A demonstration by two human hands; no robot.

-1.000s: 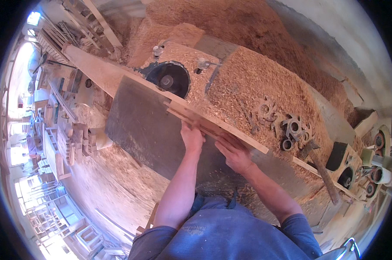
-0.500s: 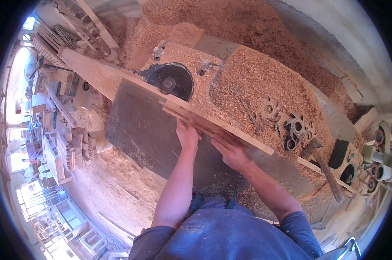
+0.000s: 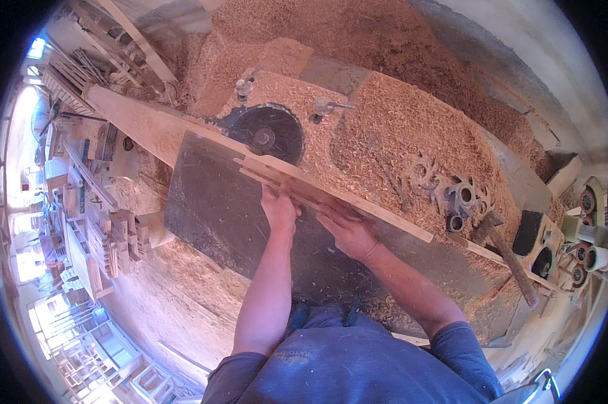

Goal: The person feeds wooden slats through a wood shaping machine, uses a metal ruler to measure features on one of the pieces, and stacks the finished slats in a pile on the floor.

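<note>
A dark flat machine table [image 3: 209, 182] lies in front of me. Along it runs a long light wooden fence [image 3: 401, 229], and a slotted wooden piece [image 3: 257, 173] with a split-looking left end rests against it. My left hand [image 3: 280, 210] is closed on the near side of this piece, fingers curled. To its right, my right hand [image 3: 347, 232] grips the same piece, fingers pressed together along it; its thumb is hard to make out. Just beyond the fence, near the piece's left end, is a round dark opening with a spindle [image 3: 263, 139].
Wood shavings [image 3: 398, 135] cover the machine top behind the fence. Several toothed metal cutter heads [image 3: 465, 194] and a hammer [image 3: 516, 269] lie at the right. Metal clamps [image 3: 323, 106] stand near the opening. Stacked timber [image 3: 125, 236] is at the left.
Both hands and the wooden piece have shifted slightly left along the fence. Fine chips now show flying over the table near my hands.
</note>
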